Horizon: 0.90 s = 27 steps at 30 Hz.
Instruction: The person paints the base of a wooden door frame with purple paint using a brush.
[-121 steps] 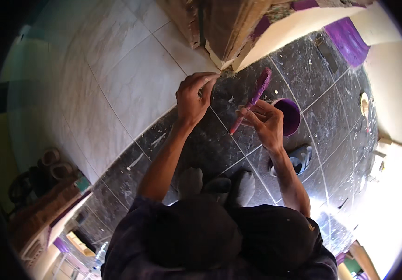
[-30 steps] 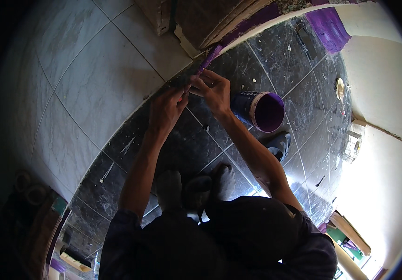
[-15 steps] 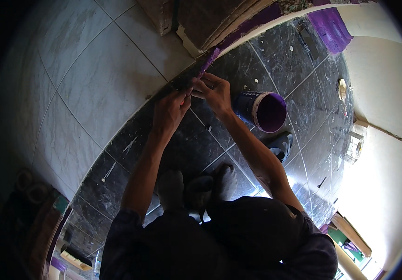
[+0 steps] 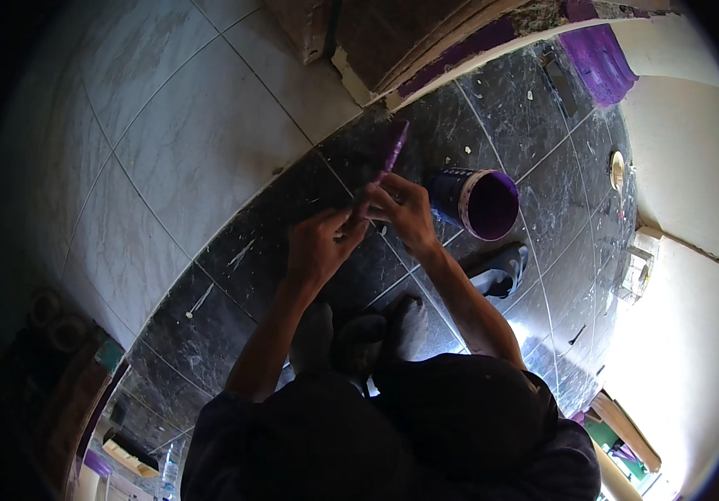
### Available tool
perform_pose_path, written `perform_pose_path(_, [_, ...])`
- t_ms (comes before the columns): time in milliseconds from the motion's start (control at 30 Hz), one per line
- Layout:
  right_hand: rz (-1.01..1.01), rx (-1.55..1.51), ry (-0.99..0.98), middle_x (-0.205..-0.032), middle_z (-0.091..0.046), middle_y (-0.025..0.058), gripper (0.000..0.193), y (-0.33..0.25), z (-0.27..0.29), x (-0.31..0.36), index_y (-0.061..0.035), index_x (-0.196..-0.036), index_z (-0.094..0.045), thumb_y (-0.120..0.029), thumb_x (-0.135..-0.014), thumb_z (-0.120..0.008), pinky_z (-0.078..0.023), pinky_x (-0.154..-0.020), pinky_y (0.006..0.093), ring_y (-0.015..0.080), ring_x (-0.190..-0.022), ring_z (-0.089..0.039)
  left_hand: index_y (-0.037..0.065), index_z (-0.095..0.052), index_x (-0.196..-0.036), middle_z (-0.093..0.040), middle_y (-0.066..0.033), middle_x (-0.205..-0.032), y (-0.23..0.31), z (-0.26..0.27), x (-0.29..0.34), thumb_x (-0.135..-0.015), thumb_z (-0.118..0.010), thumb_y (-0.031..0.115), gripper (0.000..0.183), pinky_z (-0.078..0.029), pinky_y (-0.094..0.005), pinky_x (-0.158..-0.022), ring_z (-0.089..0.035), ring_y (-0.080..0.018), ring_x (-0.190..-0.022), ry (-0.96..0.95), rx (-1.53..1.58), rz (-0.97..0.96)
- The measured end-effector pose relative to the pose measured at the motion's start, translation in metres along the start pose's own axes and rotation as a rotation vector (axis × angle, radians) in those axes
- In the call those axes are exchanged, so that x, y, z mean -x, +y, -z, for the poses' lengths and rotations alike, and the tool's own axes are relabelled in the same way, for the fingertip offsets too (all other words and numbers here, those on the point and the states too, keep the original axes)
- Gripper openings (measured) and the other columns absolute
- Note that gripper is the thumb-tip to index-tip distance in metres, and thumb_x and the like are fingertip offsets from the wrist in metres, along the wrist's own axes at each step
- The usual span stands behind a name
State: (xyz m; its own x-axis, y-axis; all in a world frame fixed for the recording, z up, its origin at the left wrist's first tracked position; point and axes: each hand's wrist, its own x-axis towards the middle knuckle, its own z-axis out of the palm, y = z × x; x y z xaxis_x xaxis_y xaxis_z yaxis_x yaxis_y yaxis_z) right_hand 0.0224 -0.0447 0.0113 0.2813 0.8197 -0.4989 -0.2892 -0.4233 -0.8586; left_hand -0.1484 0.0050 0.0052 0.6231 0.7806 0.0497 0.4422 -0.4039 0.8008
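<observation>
The right hand's (image 4: 405, 215) grip is narrow, thumb and fingers closed about the middle of a slim purple tool (image 4: 394, 149). The left hand (image 4: 317, 246) sits just below and to the left, its fingertips drawn together and seemingly pinching the tool's lower end, though dim light and the fingers themselves hide the contact.

From the grip, the tool's long axis runs away from the person, leaning a little right. Its free tip lies over the dark tiled floor (image 4: 251, 288), near the floor's far edge, where the wooden frame (image 4: 426, 37) comes to a corner; tip and corner are apart in the view. The right hand is the nearer one to that tip and to the bucket (image 4: 451, 196), purple inside, just to its right. A sandal (image 4: 501, 271) lies near the bucket. Pale tiles (image 4: 167, 150) border the floor's left edge.
</observation>
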Motion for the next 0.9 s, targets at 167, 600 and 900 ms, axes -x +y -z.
perform_pose_path(167, [-0.017,0.005,-0.098,-0.096,-0.068,0.0125,0.033,-0.013,-0.003,0.030,0.0067,-0.113,-0.057,-0.021,-0.097,-0.062,-0.059,-0.085,0.0368,0.0198,-0.089,-0.068,0.003,-0.073,-0.099,-0.074,-0.0095,-0.083,0.023,0.011,0.019,-0.083,-0.078,0.026,0.029,-0.059,-0.0306,-0.068,-0.074,-0.0216,-0.079,-0.088,0.467,0.288])
perform_pose_path(600, [0.148,-0.119,-0.104,-0.103,-0.066,0.0155,0.040,-0.042,0.009,0.065,0.0046,-0.132,-0.046,-0.022,-0.102,-0.051,-0.060,-0.078,0.0368,0.0225,-0.089,-0.069,0.007,-0.074,-0.098,-0.072,-0.0052,-0.098,0.013,0.026,-0.023,-0.083,-0.077,0.030,0.027,-0.058,-0.0327,-0.068,-0.070,-0.0164,-0.091,-0.038,0.502,0.201])
perform_pose_path(900, [0.107,0.300,-0.067,-0.093,-0.069,0.0108,0.037,-0.076,0.038,0.088,0.0039,-0.130,-0.055,-0.020,-0.103,-0.047,-0.055,-0.069,0.0286,0.0168,-0.082,-0.068,0.014,-0.074,-0.093,-0.070,-0.0020,-0.093,-0.035,0.045,0.010,-0.079,-0.080,0.033,0.024,-0.053,-0.0346,-0.076,-0.068,-0.0227,-0.087,0.182,-0.016,0.096])
